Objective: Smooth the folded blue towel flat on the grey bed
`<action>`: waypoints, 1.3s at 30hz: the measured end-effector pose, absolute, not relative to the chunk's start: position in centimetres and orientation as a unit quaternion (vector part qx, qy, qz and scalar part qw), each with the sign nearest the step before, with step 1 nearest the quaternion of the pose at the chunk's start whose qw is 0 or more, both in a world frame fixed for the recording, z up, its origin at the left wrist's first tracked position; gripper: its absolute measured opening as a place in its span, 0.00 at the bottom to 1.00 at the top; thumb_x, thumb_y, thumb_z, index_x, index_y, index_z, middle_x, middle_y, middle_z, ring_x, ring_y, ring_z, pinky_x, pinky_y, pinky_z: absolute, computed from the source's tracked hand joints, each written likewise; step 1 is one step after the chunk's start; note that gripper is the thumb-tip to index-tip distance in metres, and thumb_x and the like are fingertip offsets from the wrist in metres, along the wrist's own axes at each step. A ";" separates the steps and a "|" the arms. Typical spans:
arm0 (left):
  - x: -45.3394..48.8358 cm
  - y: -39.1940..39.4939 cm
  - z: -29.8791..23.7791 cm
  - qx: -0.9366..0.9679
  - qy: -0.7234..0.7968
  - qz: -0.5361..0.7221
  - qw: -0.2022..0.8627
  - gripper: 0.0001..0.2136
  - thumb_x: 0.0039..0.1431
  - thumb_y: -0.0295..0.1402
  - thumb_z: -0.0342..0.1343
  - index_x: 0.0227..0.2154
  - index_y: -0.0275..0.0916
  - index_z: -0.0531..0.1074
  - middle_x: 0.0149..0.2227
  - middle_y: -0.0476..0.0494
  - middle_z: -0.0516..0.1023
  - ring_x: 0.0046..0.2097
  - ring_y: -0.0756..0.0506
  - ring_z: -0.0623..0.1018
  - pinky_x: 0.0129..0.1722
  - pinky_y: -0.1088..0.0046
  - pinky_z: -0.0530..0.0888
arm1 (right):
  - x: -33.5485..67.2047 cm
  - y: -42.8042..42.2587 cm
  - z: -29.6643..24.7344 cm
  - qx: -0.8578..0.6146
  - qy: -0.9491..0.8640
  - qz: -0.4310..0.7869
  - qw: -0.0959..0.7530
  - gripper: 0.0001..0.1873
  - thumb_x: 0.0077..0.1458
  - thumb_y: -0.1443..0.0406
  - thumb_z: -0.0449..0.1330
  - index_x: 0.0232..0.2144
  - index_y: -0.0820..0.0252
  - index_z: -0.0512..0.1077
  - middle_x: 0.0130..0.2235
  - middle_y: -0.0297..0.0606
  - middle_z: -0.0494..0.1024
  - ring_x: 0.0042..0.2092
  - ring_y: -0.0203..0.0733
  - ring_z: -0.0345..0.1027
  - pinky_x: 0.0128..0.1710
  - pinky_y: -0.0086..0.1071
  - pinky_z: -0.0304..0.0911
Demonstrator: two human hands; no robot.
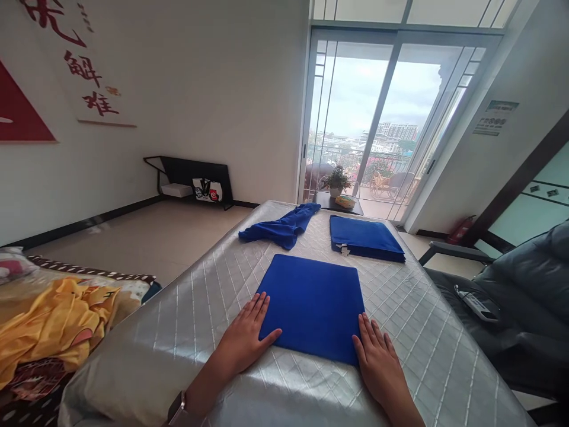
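Note:
A flat blue cloth [313, 302], folded into a square, lies in front of me on a silvery quilted cover [208, 296]. My left hand [249, 332] rests at the cloth's left edge, fingers extended, the thumb over its near left corner. At the right edge is my right hand [377, 350], fingers stretched out and touching the cloth's near right corner. Neither hand grips anything. Farther back on the right sits a stack of folded blue cloths [367, 236] with white tags at its near left corner. A crumpled blue cloth [284, 227] lies at the far left.
On the left, yellow fabric [53, 320] is heaped on a low bed. A dark leather armchair [524, 296] with a white remote-like device [478, 305] stands to the right. Behind the covered surface is a small table [326, 203] bearing a potted plant [336, 181], before sliding glass doors.

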State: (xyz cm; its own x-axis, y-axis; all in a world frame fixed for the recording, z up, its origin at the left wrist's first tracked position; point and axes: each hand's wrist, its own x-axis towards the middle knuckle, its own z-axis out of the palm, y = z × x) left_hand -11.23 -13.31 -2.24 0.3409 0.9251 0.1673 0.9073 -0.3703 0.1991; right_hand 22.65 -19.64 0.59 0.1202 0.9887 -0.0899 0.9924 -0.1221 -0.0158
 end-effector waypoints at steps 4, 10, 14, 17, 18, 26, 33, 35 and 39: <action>-11.2 -13.3 -2.1 0.820 0.556 0.127 0.044 0.42 0.64 0.61 0.41 0.71 0.38 0.41 0.72 0.39 0.44 0.71 0.35 0.51 0.68 0.52 0.55 | 22.4 -19.7 0.9 0.749 0.661 -0.036 0.028 0.33 0.68 0.56 0.36 0.71 0.60 0.42 0.72 0.31 0.40 0.72 0.43 0.33 0.70 0.45 0.35; -11.3 -13.2 -2.3 0.819 0.557 0.130 0.051 0.44 0.61 0.63 0.42 0.71 0.38 0.41 0.72 0.39 0.44 0.71 0.34 0.52 0.68 0.52 0.54 | 22.3 -19.7 1.4 0.742 0.669 -0.017 0.021 0.33 0.68 0.54 0.37 0.70 0.60 0.47 0.72 0.32 0.44 0.72 0.47 0.33 0.70 0.48 0.33; -11.3 -13.2 -2.2 0.817 0.562 0.116 0.056 0.46 0.60 0.64 0.42 0.71 0.38 0.41 0.72 0.39 0.43 0.71 0.33 0.52 0.67 0.50 0.55 | 21.7 -19.4 2.6 0.732 0.680 -0.025 0.019 0.33 0.68 0.54 0.38 0.70 0.60 0.48 0.72 0.34 0.45 0.72 0.47 0.33 0.70 0.49 0.33; -11.2 -13.3 -1.9 0.817 0.564 0.110 0.055 0.46 0.60 0.65 0.41 0.71 0.37 0.41 0.72 0.38 0.43 0.71 0.33 0.52 0.67 0.50 0.55 | 21.2 -18.3 4.1 0.719 0.694 -0.028 0.031 0.33 0.68 0.54 0.36 0.70 0.60 0.46 0.72 0.34 0.44 0.72 0.46 0.33 0.70 0.48 0.33; -11.2 -13.3 -1.8 0.817 0.564 0.108 0.055 0.46 0.60 0.65 0.41 0.71 0.37 0.41 0.72 0.38 0.43 0.71 0.33 0.52 0.67 0.50 0.55 | 21.0 -17.6 4.6 0.715 0.698 -0.024 0.033 0.33 0.69 0.54 0.36 0.71 0.61 0.46 0.72 0.35 0.43 0.72 0.46 0.33 0.70 0.48 0.32; -11.5 -13.2 -2.2 0.819 0.560 0.115 0.037 0.45 0.61 0.64 0.42 0.71 0.39 0.41 0.72 0.38 0.46 0.70 0.34 0.54 0.67 0.53 0.57 | 21.6 -11.6 4.1 0.729 0.682 -0.040 0.027 0.35 0.69 0.53 0.36 0.70 0.68 0.44 0.72 0.41 0.43 0.72 0.47 0.35 0.69 0.47 0.34; -11.7 -13.1 -2.8 0.822 0.555 0.125 0.016 0.43 0.62 0.62 0.42 0.71 0.41 0.39 0.72 0.39 0.46 0.70 0.35 0.54 0.67 0.55 0.56 | 22.4 -11.3 1.1 0.749 0.658 -0.074 -0.022 0.37 0.68 0.51 0.34 0.71 0.67 0.40 0.73 0.41 0.39 0.73 0.47 0.30 0.70 0.46 0.30; -11.7 -13.1 -2.5 0.821 0.558 0.121 0.016 0.43 0.62 0.62 0.42 0.71 0.40 0.40 0.72 0.39 0.47 0.70 0.36 0.54 0.67 0.55 0.55 | 22.3 -11.4 1.1 0.751 0.656 -0.075 -0.021 0.38 0.68 0.50 0.34 0.71 0.67 0.40 0.73 0.40 0.39 0.72 0.48 0.31 0.70 0.46 0.30; -11.9 -13.2 -2.0 0.822 0.559 0.100 0.035 0.42 0.64 0.61 0.40 0.71 0.38 0.42 0.72 0.39 0.45 0.71 0.37 0.52 0.68 0.55 0.54 | 22.2 -11.4 1.6 0.751 0.656 -0.073 -0.018 0.38 0.68 0.51 0.34 0.71 0.68 0.41 0.73 0.40 0.40 0.72 0.48 0.32 0.70 0.45 0.30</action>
State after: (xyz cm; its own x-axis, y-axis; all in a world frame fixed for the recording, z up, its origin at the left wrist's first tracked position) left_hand -11.86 -13.18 -1.96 0.3547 0.9264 0.1263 0.9126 -0.3724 0.1689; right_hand 22.20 -11.37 1.58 0.1288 0.9879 -0.0864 0.9827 -0.1388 -0.1225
